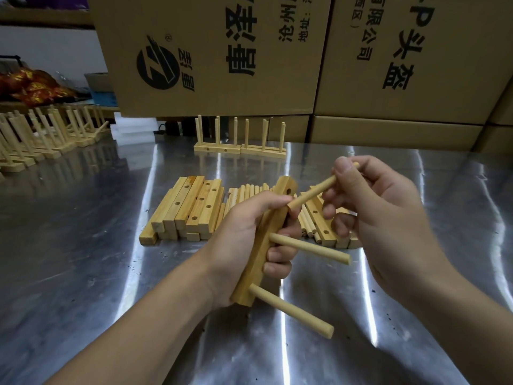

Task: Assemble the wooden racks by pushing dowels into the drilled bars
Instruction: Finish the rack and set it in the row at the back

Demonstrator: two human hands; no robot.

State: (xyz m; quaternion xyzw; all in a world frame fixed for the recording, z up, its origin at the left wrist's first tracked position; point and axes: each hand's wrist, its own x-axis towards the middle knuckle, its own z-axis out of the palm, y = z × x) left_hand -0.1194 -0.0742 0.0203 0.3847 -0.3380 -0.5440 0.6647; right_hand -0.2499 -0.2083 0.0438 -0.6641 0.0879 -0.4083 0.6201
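Observation:
My left hand (244, 234) grips a drilled wooden bar (263, 245) held above the steel table, its length running away from me. Two dowels stick out of the bar to the right, the middle dowel (311, 248) and the near dowel (291, 311). An open hole shows near the bar's far end. My right hand (388, 218) pinches a third dowel (313, 191) whose lower tip sits at the bar beside my left thumb. Behind the hands lie a stack of drilled bars (188, 209) and a heap of loose dowels (247, 194).
Two finished racks (240, 147) stand upright at the table's far side. A row of several finished racks (41, 134) lines the far left. Big cardboard boxes (222, 51) wall off the back. The steel table (83, 259) is bare near me.

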